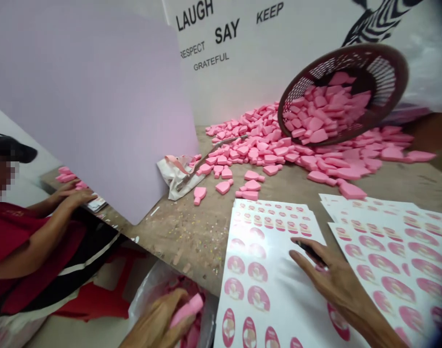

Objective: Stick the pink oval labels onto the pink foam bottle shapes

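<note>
My left hand (157,316) is closed around a small pink bottle (189,308) at the bottom of the view. Below that hand, several more pink bottles lie in a container lined with clear plastic (143,292). Over a white sheet of pink stickers (282,285), my right hand (339,278) grips a slim dark tool (308,250); its exact kind cannot be made out. Part of the sheet's middle is bare of stickers. A second stack of sticker sheets (384,251) lies to the right, partly behind my right forearm.
A brown basket (400,79) lies tipped on the table (181,241), pink bottles (257,145) spilling out and heaped along the wall. A white cloth bag (173,176) rests by a tall pale panel (108,106). Beyond it at left, a person in red (10,237) works.
</note>
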The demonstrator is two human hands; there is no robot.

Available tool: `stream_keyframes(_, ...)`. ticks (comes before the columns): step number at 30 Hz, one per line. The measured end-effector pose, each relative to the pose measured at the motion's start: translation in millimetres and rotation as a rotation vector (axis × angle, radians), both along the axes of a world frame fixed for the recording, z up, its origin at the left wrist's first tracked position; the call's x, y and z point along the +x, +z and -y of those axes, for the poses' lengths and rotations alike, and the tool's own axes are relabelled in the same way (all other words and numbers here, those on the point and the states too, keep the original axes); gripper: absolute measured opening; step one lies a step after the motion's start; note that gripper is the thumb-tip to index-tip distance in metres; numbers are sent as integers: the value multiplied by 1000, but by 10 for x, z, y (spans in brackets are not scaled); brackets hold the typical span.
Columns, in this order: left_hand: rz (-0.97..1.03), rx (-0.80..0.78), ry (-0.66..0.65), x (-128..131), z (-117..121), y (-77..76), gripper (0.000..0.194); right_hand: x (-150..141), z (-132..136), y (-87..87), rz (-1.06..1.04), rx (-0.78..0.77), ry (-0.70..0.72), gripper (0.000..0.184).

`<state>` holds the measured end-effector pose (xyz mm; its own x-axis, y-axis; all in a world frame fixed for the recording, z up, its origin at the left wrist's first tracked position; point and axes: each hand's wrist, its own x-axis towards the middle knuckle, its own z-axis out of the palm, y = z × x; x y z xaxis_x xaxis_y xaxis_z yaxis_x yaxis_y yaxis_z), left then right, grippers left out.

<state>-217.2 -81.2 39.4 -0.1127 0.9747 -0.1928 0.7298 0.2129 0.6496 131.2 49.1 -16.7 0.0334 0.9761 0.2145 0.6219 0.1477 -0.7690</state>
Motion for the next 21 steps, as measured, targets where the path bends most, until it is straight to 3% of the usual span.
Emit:
stream_keyframes(1, -81, -3, -25, -69, -97, 33, 26, -12, 7, -27, 5, 8, 2, 44)
stream_keyframes(3, -259, 66, -53, -124, -510, 66, 29, -58, 24, -30, 19, 37, 15, 41)
stream_keyframes(5, -441, 221, -108, -142, -1131, 33, 32, -82, 43, 19, 33, 91, 18, 37)
stream_keyframes(7, -653, 328, -320, -178, -1802, -49, 45, -38, 68, 88, 41, 151, -13, 34)
stream_keyframes(10, -628, 365, -533, -268, -2622, -197, 48, 151, 136, 172, 60, 147, -87, 34)
stream_keyframes(12, -580, 368, -641, -338, -2977, -282, 42, 294, 193, 202, 67, 68, -137, 36)
stream_keyframes(14, -523, 366, -691, -407, -3184, -341, 39, 393, 222, 214, 55, -35, -173, 37)
stream_keyframes(16, -471, 365, -634, -459, -3252, -370, 38, 433, 187, 212, 28, -121, -190, 39)
stream_keyframes(18, -431, 363, -472, -468, -3194, -379, 38, 432, 89, 199, 7, -173, -191, 41)
stream_keyframes(21, -375, 365, -152, -350, -2882, -389, 42, 412, -70, 169, 67, -228, -212, 50)
